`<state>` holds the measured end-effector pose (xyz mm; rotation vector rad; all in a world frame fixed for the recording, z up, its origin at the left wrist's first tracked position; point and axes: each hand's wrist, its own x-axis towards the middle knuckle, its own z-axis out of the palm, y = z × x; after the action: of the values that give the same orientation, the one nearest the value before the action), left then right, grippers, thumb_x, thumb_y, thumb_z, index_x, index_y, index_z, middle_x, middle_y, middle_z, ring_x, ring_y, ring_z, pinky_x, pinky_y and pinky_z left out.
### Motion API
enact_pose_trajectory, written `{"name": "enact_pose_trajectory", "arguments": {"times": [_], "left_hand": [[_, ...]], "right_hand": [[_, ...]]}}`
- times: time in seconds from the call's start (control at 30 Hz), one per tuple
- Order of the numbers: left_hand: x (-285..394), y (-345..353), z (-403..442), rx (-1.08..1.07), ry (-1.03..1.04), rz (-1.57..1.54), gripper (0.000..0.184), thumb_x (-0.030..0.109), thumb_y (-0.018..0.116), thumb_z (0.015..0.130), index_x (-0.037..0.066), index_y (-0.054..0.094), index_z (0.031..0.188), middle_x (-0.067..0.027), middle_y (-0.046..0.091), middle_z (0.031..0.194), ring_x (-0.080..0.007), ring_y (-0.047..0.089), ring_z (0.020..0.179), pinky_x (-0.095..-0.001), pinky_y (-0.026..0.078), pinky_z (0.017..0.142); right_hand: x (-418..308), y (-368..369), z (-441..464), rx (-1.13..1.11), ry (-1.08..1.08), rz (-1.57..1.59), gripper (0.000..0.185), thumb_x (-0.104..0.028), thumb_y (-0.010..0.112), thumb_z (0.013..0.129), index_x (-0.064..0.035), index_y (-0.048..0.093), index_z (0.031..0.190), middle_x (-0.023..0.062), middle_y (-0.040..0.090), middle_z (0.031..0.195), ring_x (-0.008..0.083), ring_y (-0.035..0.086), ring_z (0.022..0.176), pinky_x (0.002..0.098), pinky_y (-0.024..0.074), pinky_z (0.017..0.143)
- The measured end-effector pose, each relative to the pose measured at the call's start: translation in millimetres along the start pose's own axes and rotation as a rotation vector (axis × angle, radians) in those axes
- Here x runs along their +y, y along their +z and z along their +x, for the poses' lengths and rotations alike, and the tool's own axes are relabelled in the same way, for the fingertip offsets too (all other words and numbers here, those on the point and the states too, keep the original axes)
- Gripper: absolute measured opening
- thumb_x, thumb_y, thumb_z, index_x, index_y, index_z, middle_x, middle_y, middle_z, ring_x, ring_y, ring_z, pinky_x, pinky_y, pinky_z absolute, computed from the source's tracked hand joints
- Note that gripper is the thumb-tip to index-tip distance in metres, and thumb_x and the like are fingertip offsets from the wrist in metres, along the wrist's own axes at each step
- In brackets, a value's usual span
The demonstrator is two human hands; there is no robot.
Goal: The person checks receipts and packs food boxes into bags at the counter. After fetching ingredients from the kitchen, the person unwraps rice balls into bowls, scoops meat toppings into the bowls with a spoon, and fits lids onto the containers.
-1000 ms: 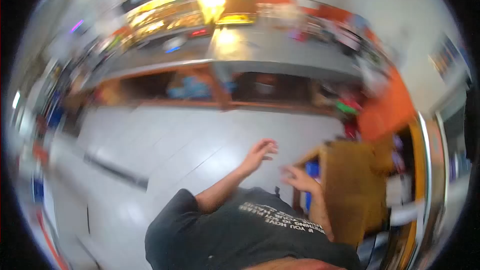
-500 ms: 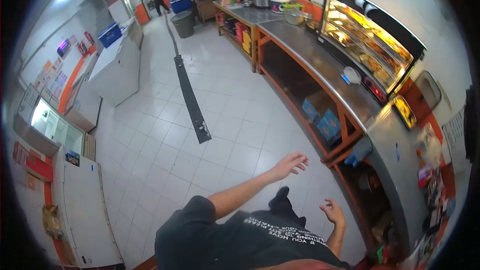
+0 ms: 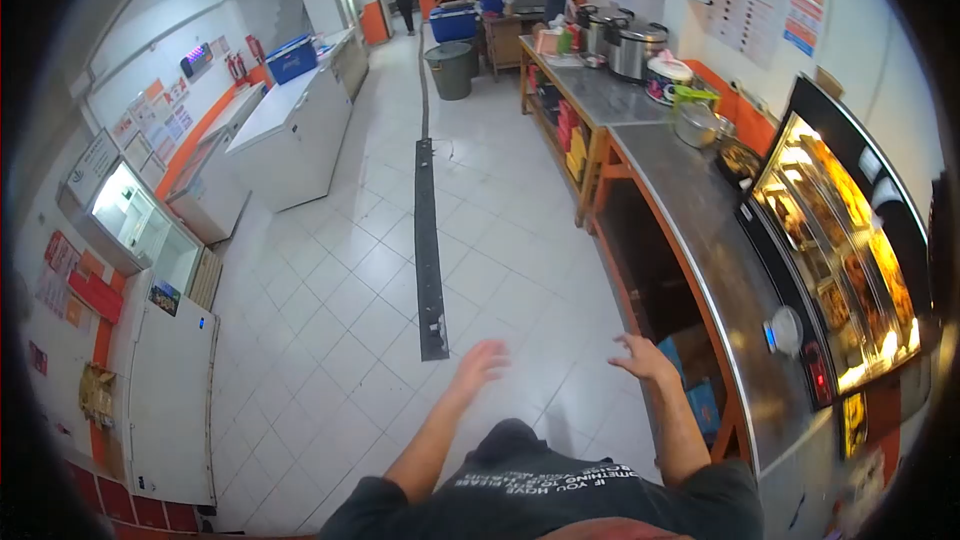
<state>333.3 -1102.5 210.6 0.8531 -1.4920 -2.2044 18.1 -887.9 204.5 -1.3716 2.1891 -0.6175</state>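
My left hand [image 3: 482,368] hangs in front of my body over the tiled floor [image 3: 330,340], fingers apart and slightly blurred, holding nothing. To the right, my right hand [image 3: 643,356] is also empty with its fingers spread, close to the edge of the steel-topped counter [image 3: 690,210]. A dark strip [image 3: 428,240] lies along the floor ahead of my left hand. Blue boxes [image 3: 702,405] sit on the shelf under the counter, beyond my right forearm.
A lit food warmer [image 3: 840,260] and pots [image 3: 635,48] stand on the right-hand counters. White chest freezers [image 3: 290,140] line the left. Ahead are a grey bin [image 3: 450,72], a blue cooler [image 3: 453,24] and a person [image 3: 403,0] in dark clothes near the doorway.
The view has swung left, from the counter to along the room. Both hands stay empty; my left hand now appears further left and lower, and the counter and warmer have shifted right.
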Motion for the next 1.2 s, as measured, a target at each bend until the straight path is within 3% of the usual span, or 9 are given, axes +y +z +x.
{"name": "enact_pose_trajectory", "arguments": {"times": [0.33,0.4,0.57,0.6,0.67,0.83,1.0,1.03,1.2], "left_hand": [[48.1,-179.2,214.0,0.673,-0.101,-0.268,0.033,0.042,0.052,0.094,0.016,0.054,0.113,-0.0030,0.060,0.107,-0.0169,0.056,0.095,-0.0339,0.043,0.080],[80.7,-190.8,303.1,0.611,-0.035,-0.277,0.033,0.040,0.052,0.094,0.014,0.054,0.115,-0.0027,0.059,0.107,-0.0164,0.056,0.094,-0.0337,0.044,0.078],[233.4,-185.2,513.6,0.222,0.088,-0.133,0.031,0.036,0.049,0.098,0.012,0.055,0.116,-0.0022,0.060,0.110,-0.0153,0.058,0.100,-0.0306,0.045,0.082],[259.2,-192.0,553.4,0.119,0.120,-0.082,0.030,0.036,0.049,0.098,0.012,0.055,0.116,-0.0018,0.060,0.110,-0.0145,0.058,0.099,-0.0298,0.044,0.081],[310.3,-206.8,629.7,0.068,0.161,0.041,0.030,0.035,0.049,0.098,0.012,0.055,0.116,-0.0015,0.060,0.110,-0.0140,0.058,0.098,-0.0295,0.044,0.081],[341.5,-281.3,811.2,0.074,0.125,0.137,0.034,0.036,0.049,0.098,0.012,0.054,0.121,-0.0001,0.060,0.112,-0.0127,0.057,0.096,-0.0295,0.045,0.080],[337.8,-382.7,890.8,0.070,-0.108,0.104,0.046,0.043,0.052,0.095,0.013,0.049,0.131,-0.0051,0.055,0.125,-0.0214,0.058,0.106,-0.0374,0.047,0.087],[337.2,-409.2,897.6,0.139,-0.111,0.047,0.047,0.043,0.052,0.095,0.014,0.049,0.131,-0.0049,0.056,0.125,-0.0217,0.058,0.106,-0.0379,0.047,0.087],[358.9,-548.4,957.0,0.834,-0.144,-0.219,0.042,0.042,0.052,0.094,0.014,0.052,0.125,-0.0050,0.060,0.119,-0.0228,0.059,0.106,-0.0395,0.046,0.084]], "right_hand": [[-65.0,20.1,407.6,-0.264,-0.276,0.110,0.053,-0.038,0.070,0.083,-0.0055,0.057,0.124,0.0183,0.063,0.114,0.0258,0.064,0.098,0.0377,0.0504,0.082],[-31.2,34.6,459.6,-0.571,0.080,0.486,0.052,-0.039,0.070,0.083,-0.0074,0.058,0.123,0.0152,0.064,0.111,0.0192,0.064,0.091,0.0335,0.0503,0.078],[330.0,168.2,519.4,-0.156,-0.022,-0.232,0.040,-0.043,0.062,0.084,-0.0104,0.068,0.107,0.0114,0.067,0.101,0.0272,0.056,0.111,0.0417,0.0437,0.094],[374.8,169.0,502.7,-0.111,0.255,0.266,0.029,-0.035,0.065,0.084,-0.0092,0.067,0.098,0.0101,0.067,0.092,0.0269,0.063,0.089,0.0417,0.0501,0.078],[289.6,76.3,506.5,-0.104,0.890,0.344,0.019,-0.025,0.067,0.083,-0.0098,0.065,0.094,0.0075,0.063,0.082,0.0253,0.060,0.064,0.0401,0.0494,0.057],[300.4,30.9,636.0,-0.026,1.189,0.574,0.024,-0.026,0.066,0.082,-0.0085,0.064,0.099,0.0074,0.061,0.083,0.0208,0.058,0.070,0.0367,0.0474,0.058],[245.4,31.9,999.3,0.025,0.751,0.718,0.029,-0.026,0.066,0.081,-0.0071,0.064,0.103,0.0072,0.060,0.084,0.0163,0.056,0.076,0.0332,0.0455,0.059],[212.6,22.3,1097.2,-0.222,0.665,0.139,0.032,-0.034,0.064,0.083,-0.0024,0.068,0.083,0.0152,0.065,0.078,0.0208,0.061,0.073,0.0401,0.0479,0.061],[-3.3,-21.1,1489.4,-0.202,0.120,0.461,0.021,-0.024,0.064,0.083,-0.0074,0.065,0.097,0.0066,0.064,0.077,0.0154,0.059,0.061,0.0322,0.0452,0.049]]}}
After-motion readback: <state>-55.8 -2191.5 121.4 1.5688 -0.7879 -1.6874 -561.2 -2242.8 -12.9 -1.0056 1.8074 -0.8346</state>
